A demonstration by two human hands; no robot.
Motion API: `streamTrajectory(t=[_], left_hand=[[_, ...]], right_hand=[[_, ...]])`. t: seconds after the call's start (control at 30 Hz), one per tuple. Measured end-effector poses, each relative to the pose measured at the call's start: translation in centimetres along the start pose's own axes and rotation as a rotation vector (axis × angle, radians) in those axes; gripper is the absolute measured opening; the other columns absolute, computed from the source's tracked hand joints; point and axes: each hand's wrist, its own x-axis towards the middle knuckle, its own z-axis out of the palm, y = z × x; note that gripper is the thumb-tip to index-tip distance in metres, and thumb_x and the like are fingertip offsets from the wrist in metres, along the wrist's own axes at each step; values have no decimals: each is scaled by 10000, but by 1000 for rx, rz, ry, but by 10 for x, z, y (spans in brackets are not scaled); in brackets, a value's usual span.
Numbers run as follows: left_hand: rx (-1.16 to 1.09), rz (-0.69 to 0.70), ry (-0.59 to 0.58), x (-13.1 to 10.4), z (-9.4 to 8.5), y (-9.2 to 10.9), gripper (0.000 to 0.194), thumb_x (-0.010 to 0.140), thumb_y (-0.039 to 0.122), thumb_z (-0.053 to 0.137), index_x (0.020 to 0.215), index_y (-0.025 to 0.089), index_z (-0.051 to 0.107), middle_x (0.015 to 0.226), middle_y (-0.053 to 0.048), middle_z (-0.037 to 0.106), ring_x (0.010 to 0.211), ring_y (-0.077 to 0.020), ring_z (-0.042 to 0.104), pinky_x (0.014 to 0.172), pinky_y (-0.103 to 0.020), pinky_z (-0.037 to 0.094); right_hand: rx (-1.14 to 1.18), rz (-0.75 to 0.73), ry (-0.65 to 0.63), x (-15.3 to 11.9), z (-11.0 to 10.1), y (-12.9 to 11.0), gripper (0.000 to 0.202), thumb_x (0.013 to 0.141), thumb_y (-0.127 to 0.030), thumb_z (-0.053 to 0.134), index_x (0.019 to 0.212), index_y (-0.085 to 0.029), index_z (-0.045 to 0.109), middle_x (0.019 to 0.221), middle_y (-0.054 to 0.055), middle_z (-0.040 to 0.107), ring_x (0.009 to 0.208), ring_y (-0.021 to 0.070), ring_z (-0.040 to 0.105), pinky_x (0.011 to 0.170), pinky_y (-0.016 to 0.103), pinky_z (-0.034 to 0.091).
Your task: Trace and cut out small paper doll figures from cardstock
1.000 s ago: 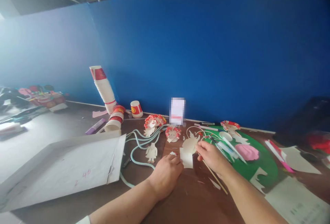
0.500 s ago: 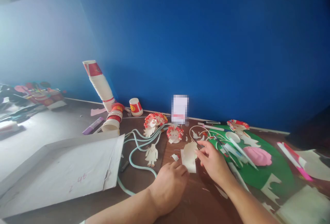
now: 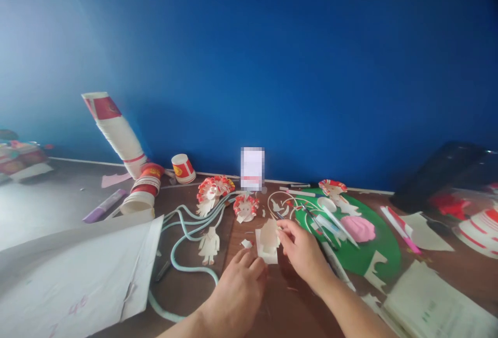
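While my right hand [image 3: 278, 228] pinches the pale paper [image 3: 268, 237] ahead of me, my left hand [image 3: 240, 287] curls beside it (any grip I can't tell), pale-blue cord [image 3: 174, 255] and green disc [image 3: 379, 234] crowding either side.

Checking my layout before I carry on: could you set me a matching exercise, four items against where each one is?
Items
1. Purple marker
2. Pink piece
3. Figure-shaped cutout
4. Right hand

Places
A. Beside the light-blue cord
B. At the right edge of the cream paper
C. Left of the tipped-over cups
D. On the round green sheet

Right pairs: 1-C, 2-D, 3-A, 4-B
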Motion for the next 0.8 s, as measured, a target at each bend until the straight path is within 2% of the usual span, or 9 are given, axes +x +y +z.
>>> streamTrajectory(t=[0.17, 0.3, 0.43, 0.6, 0.73, 0.8], left_hand=[[80, 12, -39, -5, -1, 4, 224, 916, 277, 553, 1005, 130, 697, 993, -90, 633, 929, -235, 561, 891, -393, 444], [147, 0, -8, -10, 1, 10, 222, 918, 231, 531, 1013, 142, 711, 1067, -100, 635, 982, -245, 556, 912, -406, 415], [202, -8, 15, -13, 0, 16, 231, 908, 212, 536, 1025, 149, 724, 1097, -114, 643, 1006, -248, 552, 926, -410, 398], [239, 6, -1, -14, -5, 19, 230, 902, 241, 545, 972, 147, 743, 1150, -134, 645, 1010, -247, 551, 932, -416, 399], [252, 5, 5, -15, -1, 20, 231, 889, 242, 552, 969, 145, 747, 1179, -149, 642, 1001, -250, 555, 904, -411, 408], [261, 7, 35, -16, 3, 20, 243, 886, 246, 552, 996, 146, 744, 1205, -158, 635, 1035, -262, 552, 920, -423, 399]], right_hand=[[36, 69, 76, 1, -10, -9, 343, 900, -394, 468, 1121, -186, 627, 744, 17, 704, 597, 174, 646, 676, 303, 502], [54, 73, 87, 1, -11, -10, 411, 879, -392, 502, 1223, -176, 566, 742, -1, 685, 604, 168, 639, 682, 300, 498], [38, 14, 47, -1, -7, -6, 390, 889, -394, 515, 1233, -214, 554, 676, -38, 642, 601, 161, 624, 674, 291, 484], [-1, -1, -35, -2, -2, -2, 324, 891, -373, 520, 1160, -230, 633, 704, -24, 664, 585, 156, 624, 634, 284, 477], [-41, -11, -45, -4, -1, -2, 452, 896, -359, 515, 1324, -232, 585, 659, -31, 667, 569, 167, 625, 621, 289, 481], [-74, -6, -57, -5, -1, -1, 440, 894, -360, 516, 1307, -240, 609, 646, -31, 674, 558, 168, 626, 618, 290, 484]])
